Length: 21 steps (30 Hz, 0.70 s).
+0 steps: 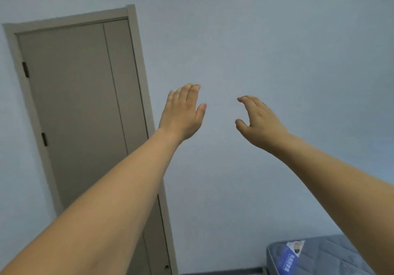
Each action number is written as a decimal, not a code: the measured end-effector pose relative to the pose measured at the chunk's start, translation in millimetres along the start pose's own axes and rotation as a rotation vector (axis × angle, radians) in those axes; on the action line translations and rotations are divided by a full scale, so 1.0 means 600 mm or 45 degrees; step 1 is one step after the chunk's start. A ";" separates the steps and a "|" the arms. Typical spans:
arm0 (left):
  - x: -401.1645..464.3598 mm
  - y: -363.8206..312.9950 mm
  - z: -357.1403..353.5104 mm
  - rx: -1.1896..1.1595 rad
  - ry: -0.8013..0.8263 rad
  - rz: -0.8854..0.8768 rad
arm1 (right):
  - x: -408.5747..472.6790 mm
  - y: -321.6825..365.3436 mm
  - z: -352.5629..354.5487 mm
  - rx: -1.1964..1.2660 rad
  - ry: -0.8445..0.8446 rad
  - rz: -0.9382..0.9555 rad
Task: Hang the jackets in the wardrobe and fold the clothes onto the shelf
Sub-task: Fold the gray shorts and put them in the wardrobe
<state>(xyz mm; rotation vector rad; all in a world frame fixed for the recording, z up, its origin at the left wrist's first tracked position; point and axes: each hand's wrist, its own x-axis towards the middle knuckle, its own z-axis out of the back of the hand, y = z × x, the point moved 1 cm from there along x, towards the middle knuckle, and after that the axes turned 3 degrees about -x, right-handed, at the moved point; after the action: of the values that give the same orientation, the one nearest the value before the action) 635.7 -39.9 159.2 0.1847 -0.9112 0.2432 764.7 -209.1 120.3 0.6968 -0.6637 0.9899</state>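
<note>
Neither grip holds anything. Closed door (pixel 81 112) at far left. Left hand (pixel 183 114) raised, fingers straight and together; right hand (pixel 260 121) raised, fingers loosely curved. Both reach at bare wall (pixel 277 50), likely before work starts. Mattress (pixel 315 253) corner low right. No jackets, clothes or wardrobe visible.

Both bare forearms stretch forward and upward. The left hand (pixel 182 114) is raised with fingers straight and together, thumb apart, its back to the camera. The right hand (pixel 259 122), just beside it and apart, has loosely curved fingers, holding nothing
</note>
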 end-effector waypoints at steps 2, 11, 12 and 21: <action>0.042 -0.036 -0.094 -0.056 0.045 -0.062 | 0.002 -0.094 -0.017 -0.058 0.028 -0.096; 0.181 -0.257 -0.527 -0.362 0.330 -0.327 | -0.036 -0.490 -0.053 -0.278 0.151 -0.545; 0.188 -0.293 -0.571 -0.393 0.369 -0.348 | -0.053 -0.535 -0.049 -0.298 0.155 -0.601; 0.226 -0.609 -0.870 -0.613 0.630 -0.664 | -0.251 -0.895 -0.024 -0.365 0.238 -1.181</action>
<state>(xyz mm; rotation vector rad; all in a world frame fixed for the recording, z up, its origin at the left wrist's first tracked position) 1214.6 -236.3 -65.8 -0.0882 -0.3856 -0.4026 1191.5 -476.4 -119.8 0.5532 -0.2439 0.0923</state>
